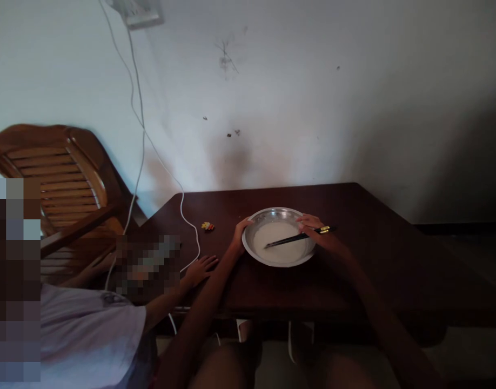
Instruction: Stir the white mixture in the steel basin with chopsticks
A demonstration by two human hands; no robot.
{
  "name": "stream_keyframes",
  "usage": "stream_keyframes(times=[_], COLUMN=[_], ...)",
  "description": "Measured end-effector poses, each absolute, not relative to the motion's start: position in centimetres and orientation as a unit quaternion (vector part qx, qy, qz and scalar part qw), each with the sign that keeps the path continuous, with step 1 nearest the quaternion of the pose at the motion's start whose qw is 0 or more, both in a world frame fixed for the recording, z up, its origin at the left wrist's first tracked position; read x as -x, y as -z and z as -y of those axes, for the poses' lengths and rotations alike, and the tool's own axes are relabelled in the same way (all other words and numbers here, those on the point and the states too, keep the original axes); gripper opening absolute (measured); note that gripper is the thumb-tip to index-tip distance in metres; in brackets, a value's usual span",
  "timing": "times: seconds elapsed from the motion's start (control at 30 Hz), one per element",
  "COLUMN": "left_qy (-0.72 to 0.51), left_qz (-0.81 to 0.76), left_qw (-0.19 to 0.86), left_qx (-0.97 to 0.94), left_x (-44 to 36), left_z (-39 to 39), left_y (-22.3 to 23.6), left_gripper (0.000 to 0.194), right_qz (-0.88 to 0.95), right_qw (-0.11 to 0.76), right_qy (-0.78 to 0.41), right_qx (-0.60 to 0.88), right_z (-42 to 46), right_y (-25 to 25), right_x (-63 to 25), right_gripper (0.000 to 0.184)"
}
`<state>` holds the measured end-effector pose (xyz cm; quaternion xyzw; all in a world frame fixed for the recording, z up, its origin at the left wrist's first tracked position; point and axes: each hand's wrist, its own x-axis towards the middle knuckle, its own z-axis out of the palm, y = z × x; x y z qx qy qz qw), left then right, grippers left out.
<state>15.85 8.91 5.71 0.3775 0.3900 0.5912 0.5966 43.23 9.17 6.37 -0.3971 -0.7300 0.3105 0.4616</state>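
Observation:
A round metal bowl stands on the dark wooden table in front of me, with a smooth whitish mixture inside. My left hand is closed around the bowl's left rim. At the right rim is my right hand, its fingers on the edge and closed about a pair of black chopsticks. The chopsticks slant across the bowl, their tips at the mixture and their gold-banded ends sticking out past my right hand. Whether the tips dip below the surface I cannot tell.
Another person's hand rests flat on the table to my left. A small colourful trinket lies behind it. A white cable runs down the wall onto the table, near a blurred-out item. A wooden chair stands at left.

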Motion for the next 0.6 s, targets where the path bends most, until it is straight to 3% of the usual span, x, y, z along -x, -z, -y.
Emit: stream_keyframes(times=[0.13, 0.3, 0.47, 0.6], left_qy=[-0.592, -0.591, -0.589, -0.584], left_qz=[-0.385, -0.388, -0.398, -0.400], left_qw=[0.604, 0.605, 0.599, 0.604], left_qx=[-0.370, -0.368, -0.367, -0.366], left_x=[-16.0, -15.9, -15.8, -15.8], left_z=[-8.9, -9.1, -9.3, -9.3], left_y=[-5.7, -5.5, -5.5, -5.7], left_gripper=[0.033, 0.033, 0.031, 0.032], right_qz=[0.693, 0.625, 0.669, 0.700], right_qw=[0.514, 0.562, 0.507, 0.494], right_qy=[-0.216, -0.246, -0.344, -0.297], right_qx=[0.456, 0.482, 0.421, 0.422], right_z=[-10.1, -10.6, -9.6, -9.7], right_y=[-5.8, -6.5, -7.0, -6.4], right_x=[-43.1, -45.2, -44.8, -43.1], right_gripper=[0.033, 0.037, 0.034, 0.031])
